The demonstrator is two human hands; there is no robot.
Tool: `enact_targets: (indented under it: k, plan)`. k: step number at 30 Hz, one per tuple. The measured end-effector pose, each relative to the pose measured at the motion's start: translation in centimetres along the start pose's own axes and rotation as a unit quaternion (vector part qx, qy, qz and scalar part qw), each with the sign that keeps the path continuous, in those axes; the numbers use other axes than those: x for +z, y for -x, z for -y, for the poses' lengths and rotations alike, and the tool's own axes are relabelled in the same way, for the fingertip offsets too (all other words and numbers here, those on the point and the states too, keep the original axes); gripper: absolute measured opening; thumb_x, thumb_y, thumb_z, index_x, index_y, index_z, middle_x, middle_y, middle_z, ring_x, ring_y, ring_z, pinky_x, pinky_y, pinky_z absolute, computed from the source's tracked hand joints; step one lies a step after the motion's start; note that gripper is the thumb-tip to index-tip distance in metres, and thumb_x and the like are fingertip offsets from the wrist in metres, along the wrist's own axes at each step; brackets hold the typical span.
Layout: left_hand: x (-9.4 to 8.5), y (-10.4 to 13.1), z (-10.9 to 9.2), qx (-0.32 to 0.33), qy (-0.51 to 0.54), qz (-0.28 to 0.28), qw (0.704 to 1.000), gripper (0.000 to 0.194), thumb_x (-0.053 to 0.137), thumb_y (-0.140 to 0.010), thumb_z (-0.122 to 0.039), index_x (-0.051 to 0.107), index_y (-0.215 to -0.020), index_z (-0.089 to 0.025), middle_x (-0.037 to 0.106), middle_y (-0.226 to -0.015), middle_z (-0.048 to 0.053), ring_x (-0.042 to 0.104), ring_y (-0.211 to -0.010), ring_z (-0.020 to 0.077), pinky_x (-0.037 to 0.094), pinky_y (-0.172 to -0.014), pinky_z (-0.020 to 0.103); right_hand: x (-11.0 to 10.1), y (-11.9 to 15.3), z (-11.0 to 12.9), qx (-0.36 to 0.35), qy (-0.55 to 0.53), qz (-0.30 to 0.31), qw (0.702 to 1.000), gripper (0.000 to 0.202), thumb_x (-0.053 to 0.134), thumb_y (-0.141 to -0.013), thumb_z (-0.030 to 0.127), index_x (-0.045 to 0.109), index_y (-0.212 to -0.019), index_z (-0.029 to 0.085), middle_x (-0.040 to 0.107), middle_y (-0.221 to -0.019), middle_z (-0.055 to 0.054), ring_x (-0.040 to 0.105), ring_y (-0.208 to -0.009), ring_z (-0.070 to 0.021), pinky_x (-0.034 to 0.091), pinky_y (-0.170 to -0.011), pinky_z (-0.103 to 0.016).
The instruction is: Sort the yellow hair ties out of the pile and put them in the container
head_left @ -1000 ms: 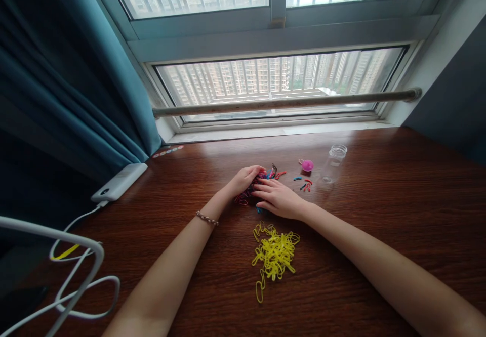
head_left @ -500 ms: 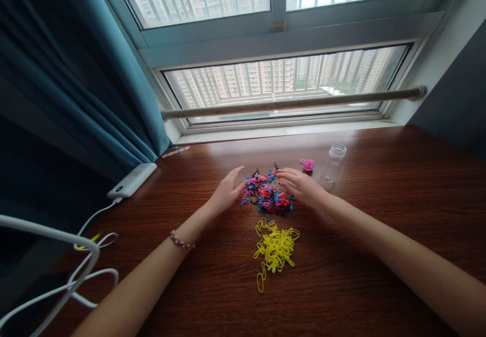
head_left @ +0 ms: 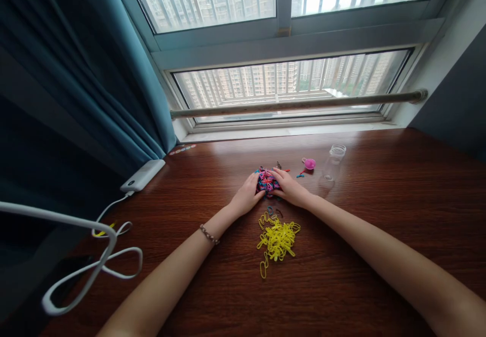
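Note:
A pile of pink, blue, red and black rubber bands (head_left: 268, 181) is squeezed together on the table between my two hands. My left hand (head_left: 246, 194) presses against its left side, fingers curved round it. From the right, my right hand (head_left: 289, 187) cups the same pile, with its fingertips over the top. Part of the pile is hidden under the fingers. Nearer to me lies a loose heap of yellow rubber bands (head_left: 279, 240), apart from both hands. A few stray dark and blue bands (head_left: 270, 209) lie between the two piles.
Behind my right hand stand a clear jar (head_left: 334, 164) and a small pink cap (head_left: 310, 164) with stray bands beside it. A white power bank (head_left: 143, 175) with a white cable (head_left: 110, 266) lies at the left, beside the blue curtain (head_left: 152, 104). A window rail (head_left: 304, 104) runs behind.
My hands have moved towards each other and now press the multicoloured pile into a tighter clump. A few bands are left outside it. The yellow heap looks unchanged.

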State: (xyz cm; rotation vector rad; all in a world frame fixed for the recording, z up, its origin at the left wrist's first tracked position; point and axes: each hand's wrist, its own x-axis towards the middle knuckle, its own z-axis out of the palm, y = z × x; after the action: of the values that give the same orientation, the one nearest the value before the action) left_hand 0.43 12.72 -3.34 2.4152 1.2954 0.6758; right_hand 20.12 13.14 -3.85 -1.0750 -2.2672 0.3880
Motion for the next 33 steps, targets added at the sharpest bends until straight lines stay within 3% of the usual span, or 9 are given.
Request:
enact_targets:
  k: [4,8,11,15,20,23,26,30,33]
  plan:
    - [-0.5,-2.3,0.4,-0.012,0.038,-0.012,0.999,0.039,0.045,-0.083,-0.029,0.047,-0.119,-0.015,0.052,-0.122,0.011,0.047,-0.114,0.0213,0.035,-0.100,0.035,-0.4,-2.2,-1.2,0.014,-0.050,-0.030,0.998,0.047,0.056,-0.077,0.022,0.046,-0.122,0.014,0.051,-0.122,-0.016,0.047,-0.115,-0.0242,0.037,-0.097,-0.041]
    - [-2.0,-2.0,0.7,-0.037,0.040,-0.038,0.998,0.035,0.044,-0.084,-0.031,0.052,-0.114,-0.015,0.057,-0.116,0.010,0.053,-0.107,0.0208,0.040,-0.094,0.034,-2.8,-1.4,-1.4,0.046,-0.080,-0.092,0.991,0.039,0.055,-0.078,0.027,0.053,-0.115,0.014,0.058,-0.115,-0.013,0.054,-0.107,-0.0228,0.041,-0.093,-0.038]
    - [-3.5,0.4,0.1,-0.017,0.039,-0.060,0.997,0.033,0.047,-0.083,-0.031,0.053,-0.112,-0.015,0.059,-0.113,0.009,0.053,-0.106,0.0201,0.040,-0.094,0.034,-5.0,1.4,-0.5,0.070,-0.098,-0.115,0.986,0.032,0.054,-0.079,0.027,0.059,-0.108,0.015,0.063,-0.107,-0.011,0.058,-0.099,-0.0218,0.046,-0.086,-0.036]
    - [-4.6,5.1,-1.4,0.018,0.065,-0.070,0.995,0.029,0.046,-0.084,-0.026,0.053,-0.111,-0.019,0.058,-0.114,0.005,0.052,-0.108,0.0183,0.040,-0.096,0.035,-6.7,6.9,2.5,0.083,-0.103,-0.079,0.988,0.020,0.048,-0.083,0.028,0.064,-0.089,0.017,0.067,-0.088,-0.007,0.062,-0.083,-0.0185,0.050,-0.075,-0.031]
    - [-3.7,8.7,-3.6,0.013,0.095,-0.025,0.995,0.033,0.040,-0.086,-0.019,0.045,-0.119,-0.020,0.064,-0.102,0.004,0.056,-0.101,0.0155,0.036,-0.099,0.037,-5.4,10.4,6.3,0.063,-0.148,0.014,0.987,0.028,0.040,-0.087,0.021,0.053,-0.112,0.019,0.064,-0.098,-0.007,0.059,-0.091,-0.0156,0.047,-0.081,-0.029]
    - [-2.7,7.5,-4.5,0.028,0.098,-0.018,0.995,0.032,0.039,-0.086,-0.016,0.047,-0.117,-0.019,0.063,-0.102,0.006,0.055,-0.099,0.0154,0.039,-0.095,0.034,-4.0,9.3,6.5,0.072,-0.140,-0.006,0.988,0.025,0.041,-0.086,0.019,0.056,-0.106,0.018,0.064,-0.092,-0.007,0.059,-0.086,-0.0152,0.046,-0.079,-0.028]
    - [-2.0,4.7,-4.7,0.002,0.062,-0.008,0.998,0.021,0.052,-0.079,-0.019,0.059,-0.099,-0.017,0.062,-0.090,0.006,0.057,-0.086,0.0162,0.045,-0.080,0.029,-2.9,7.2,5.7,0.123,-0.105,-0.008,0.987,0.013,0.052,-0.079,0.022,0.063,-0.084,0.016,0.064,-0.075,-0.003,0.058,-0.067,-0.0137,0.045,-0.064,-0.025]
    - [-1.3,1.8,-4.6,-0.014,0.064,0.136,0.989,0.008,0.060,-0.069,-0.018,0.063,-0.076,-0.016,0.059,-0.066,-0.001,0.053,-0.062,0.0113,0.041,-0.060,0.021,-2.0,5.5,5.5,0.157,-0.068,0.039,0.984,0.006,0.061,-0.068,0.019,0.063,-0.072,0.016,0.062,-0.063,0.001,0.054,-0.058,-0.0113,0.040,-0.055,-0.021]
    - [-0.9,0.9,-4.4,-0.011,0.065,0.165,0.984,0.005,0.057,-0.067,-0.015,0.062,-0.069,-0.014,0.059,-0.062,-0.001,0.052,-0.058,0.0105,0.038,-0.055,0.020,-1.7,5.0,6.0,0.170,-0.035,0.059,0.983,0.008,0.059,-0.064,0.015,0.063,-0.070,0.017,0.062,-0.062,0.001,0.054,-0.056,-0.0108,0.038,-0.053,-0.020]
